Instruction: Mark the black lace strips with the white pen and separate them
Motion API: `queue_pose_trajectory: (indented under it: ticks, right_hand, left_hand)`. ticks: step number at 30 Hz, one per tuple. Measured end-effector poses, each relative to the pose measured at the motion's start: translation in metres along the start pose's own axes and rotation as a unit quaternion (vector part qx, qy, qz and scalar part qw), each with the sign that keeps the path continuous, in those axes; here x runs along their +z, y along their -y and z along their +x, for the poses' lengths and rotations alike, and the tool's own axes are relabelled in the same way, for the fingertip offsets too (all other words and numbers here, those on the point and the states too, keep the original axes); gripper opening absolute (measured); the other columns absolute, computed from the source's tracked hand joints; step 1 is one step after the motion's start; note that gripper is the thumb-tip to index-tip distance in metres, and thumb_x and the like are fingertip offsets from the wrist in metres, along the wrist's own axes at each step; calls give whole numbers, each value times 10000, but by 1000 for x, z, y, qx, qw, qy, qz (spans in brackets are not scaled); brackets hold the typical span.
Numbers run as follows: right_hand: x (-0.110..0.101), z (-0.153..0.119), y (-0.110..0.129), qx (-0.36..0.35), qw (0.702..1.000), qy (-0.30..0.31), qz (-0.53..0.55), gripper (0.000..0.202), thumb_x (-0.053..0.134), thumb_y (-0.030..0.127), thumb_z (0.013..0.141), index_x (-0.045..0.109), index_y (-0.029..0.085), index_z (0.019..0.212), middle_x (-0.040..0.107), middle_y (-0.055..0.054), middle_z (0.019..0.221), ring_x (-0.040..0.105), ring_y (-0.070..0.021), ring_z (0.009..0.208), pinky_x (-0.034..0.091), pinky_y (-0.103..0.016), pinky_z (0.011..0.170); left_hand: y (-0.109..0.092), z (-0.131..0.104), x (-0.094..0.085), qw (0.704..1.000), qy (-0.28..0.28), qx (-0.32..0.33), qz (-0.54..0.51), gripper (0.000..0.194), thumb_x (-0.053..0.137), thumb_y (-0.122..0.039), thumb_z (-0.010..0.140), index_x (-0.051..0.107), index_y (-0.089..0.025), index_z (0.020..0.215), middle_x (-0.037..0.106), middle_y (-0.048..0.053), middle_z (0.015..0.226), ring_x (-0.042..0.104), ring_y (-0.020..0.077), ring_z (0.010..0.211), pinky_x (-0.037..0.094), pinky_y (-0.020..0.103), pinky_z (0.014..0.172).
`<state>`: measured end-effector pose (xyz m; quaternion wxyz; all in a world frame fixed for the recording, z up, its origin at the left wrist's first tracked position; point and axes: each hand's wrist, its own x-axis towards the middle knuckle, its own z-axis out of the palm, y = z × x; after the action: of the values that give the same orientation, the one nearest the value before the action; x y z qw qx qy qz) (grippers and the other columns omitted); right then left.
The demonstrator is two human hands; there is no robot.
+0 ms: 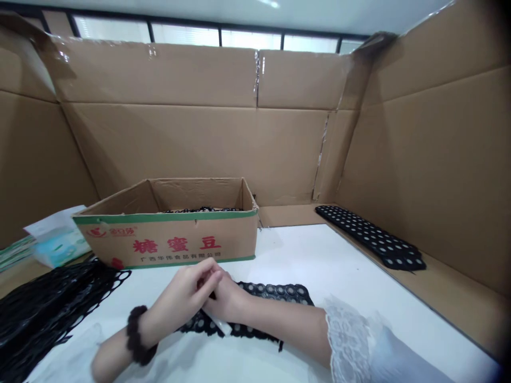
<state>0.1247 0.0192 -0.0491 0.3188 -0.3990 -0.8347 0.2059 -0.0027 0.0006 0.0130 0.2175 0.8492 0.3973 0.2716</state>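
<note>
My left hand (pixel 194 287), with a dark fuzzy band at the wrist, is closed and pressed against my right hand. Fingers of both hands overlap, so what the left one pinches is hidden. My right hand (pixel 227 299) is closed too, below a white lace cuff. From under it sticks the end of a slim white stick-like tool (pixel 221 324); its other end is covered. Beneath both hands lies a black sheet (pixel 261 331) with rows of round holes holding pale grey discs, flat on the white table. My right forearm crosses over part of this sheet.
An open cardboard box (pixel 167 239) with black perforated pieces inside stands behind my hands. Black netted sheets (pixel 51 303) are heaped at the left, near a tissue pack (pixel 62 244). A stack of black disc-filled sheets (pixel 369 236) lies at the right. Cardboard walls (pixel 191 143) enclose the table.
</note>
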Motion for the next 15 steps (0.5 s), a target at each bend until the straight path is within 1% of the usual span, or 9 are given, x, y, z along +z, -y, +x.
queue_pose_trajectory:
  ticks: [1, 2, 4, 5, 7, 9, 11, 13, 15]
  right_hand:
    - [1, 1, -1, 2, 1000, -2, -10, 105, 487, 206, 753, 579, 171, 790, 525, -46, 862, 459, -176, 845, 382, -311, 777]
    - [3, 1, -3, 8, 1000, -4, -21, 113, 482, 216, 755, 570, 162, 709, 523, -51, 831, 460, -175, 834, 383, -308, 776]
    - [5, 2, -6, 24, 999, -6, -40, 242, 475, 254, 767, 501, 156, 548, 498, -50, 756, 456, -169, 810, 383, -299, 771]
    - [5, 2, -6, 28, 999, -4, -42, 289, 474, 268, 771, 462, 157, 505, 482, -45, 729, 452, -164, 800, 383, -291, 765]
    - [4, 2, -6, 31, 999, 3, -35, 300, 480, 262, 766, 421, 160, 490, 463, -32, 708, 446, -154, 793, 380, -275, 759]
    - [0, 3, -6, 43, 998, 15, -31, 299, 484, 243, 754, 388, 163, 483, 443, -21, 684, 441, -150, 790, 374, -267, 755]
    - [-4, 3, -6, 58, 997, 31, -37, 315, 485, 236, 746, 357, 166, 467, 410, -12, 646, 432, -151, 776, 368, -265, 739]
    - [-8, 1, -6, 64, 996, 40, -46, 330, 486, 234, 746, 341, 167, 457, 388, -7, 634, 423, -150, 762, 362, -265, 730]
    - [-14, -3, -8, 62, 996, 37, -59, 334, 488, 228, 751, 341, 165, 457, 389, -7, 648, 417, -147, 753, 355, -269, 728]
  left_hand:
    - [14, 5, 6, 999, -18, -7, 35, 226, 369, -354, 858, 508, -201, 764, 600, 5, 723, 549, 149, 654, 411, 235, 592]
    - [27, 7, 11, 997, -37, -17, 66, 231, 354, -352, 859, 490, -199, 753, 589, 6, 708, 538, 151, 639, 399, 240, 592]
    - [48, 9, 14, 991, -90, -38, 87, 230, 335, -347, 861, 463, -198, 740, 567, 3, 691, 526, 154, 638, 381, 246, 604]
    - [55, 8, 14, 988, -116, -44, 88, 230, 329, -346, 862, 453, -198, 736, 559, 3, 691, 523, 157, 646, 374, 250, 613]
    - [63, 8, 9, 987, -137, -46, 74, 225, 319, -329, 857, 452, -195, 735, 555, 13, 719, 523, 168, 687, 369, 261, 645]
    - [67, 8, 4, 990, -120, -46, 53, 222, 308, -292, 847, 476, -189, 743, 562, 28, 764, 524, 180, 742, 372, 276, 693]
    - [72, 9, 2, 995, -85, -51, 30, 233, 297, -241, 826, 512, -184, 757, 573, 35, 802, 527, 183, 797, 379, 286, 745]
    - [79, 10, 1, 997, -50, -57, 6, 240, 303, -197, 794, 543, -184, 776, 585, 30, 830, 531, 178, 836, 387, 285, 784]
    - [84, 10, 2, 998, -23, -62, -18, 236, 339, -162, 743, 557, -179, 833, 588, 35, 888, 525, 182, 876, 384, 295, 819]
